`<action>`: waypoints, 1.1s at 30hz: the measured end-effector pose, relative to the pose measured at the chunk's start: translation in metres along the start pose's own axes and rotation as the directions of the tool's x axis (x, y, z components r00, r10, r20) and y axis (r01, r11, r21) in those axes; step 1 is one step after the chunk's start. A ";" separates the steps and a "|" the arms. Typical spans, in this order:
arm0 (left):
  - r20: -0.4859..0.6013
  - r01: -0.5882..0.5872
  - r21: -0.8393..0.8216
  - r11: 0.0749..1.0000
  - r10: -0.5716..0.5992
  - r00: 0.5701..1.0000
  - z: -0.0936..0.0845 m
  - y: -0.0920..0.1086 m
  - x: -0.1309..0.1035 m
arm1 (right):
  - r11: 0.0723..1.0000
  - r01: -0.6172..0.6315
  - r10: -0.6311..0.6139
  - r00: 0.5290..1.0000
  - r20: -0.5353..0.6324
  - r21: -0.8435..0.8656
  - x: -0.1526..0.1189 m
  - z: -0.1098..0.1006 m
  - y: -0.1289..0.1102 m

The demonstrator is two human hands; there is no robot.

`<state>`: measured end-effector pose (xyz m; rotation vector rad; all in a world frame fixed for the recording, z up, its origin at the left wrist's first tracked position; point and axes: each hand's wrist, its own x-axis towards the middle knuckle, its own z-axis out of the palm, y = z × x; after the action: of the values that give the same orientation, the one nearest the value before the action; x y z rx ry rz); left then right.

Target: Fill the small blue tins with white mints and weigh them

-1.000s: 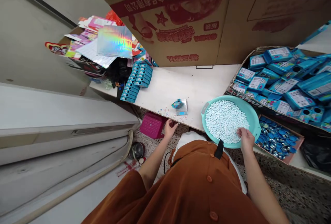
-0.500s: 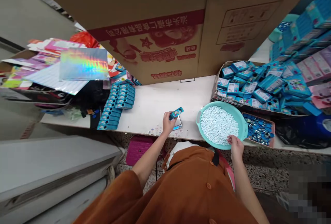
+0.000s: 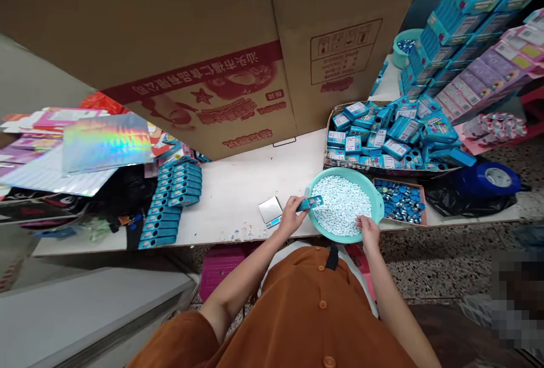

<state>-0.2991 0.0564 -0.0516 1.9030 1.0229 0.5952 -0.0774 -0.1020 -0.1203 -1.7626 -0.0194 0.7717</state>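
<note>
My left hand (image 3: 292, 216) grips a small blue box (image 3: 310, 202) over the left part of a turquoise bowl (image 3: 377, 202). White candies or pellets (image 3: 340, 201) fill much of the bowl. At the bowl's lower right, my right hand (image 3: 369, 231) has its fingers pinched together at the edge of the pellets; what they hold, if anything, is too small to make out. A small scale (image 3: 270, 210) with a silver plate and blue display lies on the white table (image 3: 238, 187), left of my left hand.
Behind stands a large cardboard box (image 3: 204, 45). A carton of blue boxes (image 3: 395, 130) and a tray of blue and silver caps (image 3: 399, 201) are at the right. Blue boxes stand in rows (image 3: 164, 212) at the left. Small round stickers (image 3: 243, 233) lie near the front edge.
My left hand has moved right with the blue box, from over the scale to over the bowl. The scale is now uncovered. The view has shifted to the right.
</note>
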 end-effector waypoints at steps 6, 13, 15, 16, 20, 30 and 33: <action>-0.105 0.082 -0.064 0.995 -0.089 0.990 0.004 -0.010 -0.003 | 0.999 -0.036 0.036 0.999 0.001 0.007 0.001 -0.005 0.000; -0.238 0.352 -0.357 0.865 -0.449 0.861 -0.007 -0.052 -0.029 | 0.998 -0.018 0.020 0.999 0.032 -0.062 -0.003 0.000 -0.003; -0.282 0.359 -0.427 0.830 -0.499 0.819 -0.016 -0.074 -0.039 | 0.998 0.006 -0.003 0.999 0.037 -0.070 -0.005 0.004 -0.004; -0.324 0.355 -0.443 0.823 -0.516 0.793 -0.021 -0.086 -0.045 | 0.997 0.014 -0.011 0.999 0.036 -0.073 -0.007 0.006 -0.004; -0.448 0.409 -0.402 0.819 -0.566 0.692 -0.044 -0.137 -0.063 | 0.994 0.024 -0.020 0.999 0.036 -0.110 -0.016 0.015 -0.004; -0.314 0.482 -0.263 0.836 -0.546 0.777 -0.064 -0.180 -0.055 | 0.990 0.005 -0.008 1.000 -0.022 -0.141 -0.043 0.034 0.007; -0.279 0.425 -0.213 0.880 -0.472 0.836 -0.070 -0.183 -0.058 | 0.987 0.010 -0.014 1.000 -0.024 -0.160 -0.050 0.040 0.010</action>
<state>-0.4584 0.0925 -0.1749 1.3885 1.5416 0.6916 -0.1404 -0.0907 -0.1094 -1.9225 -0.0774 0.7562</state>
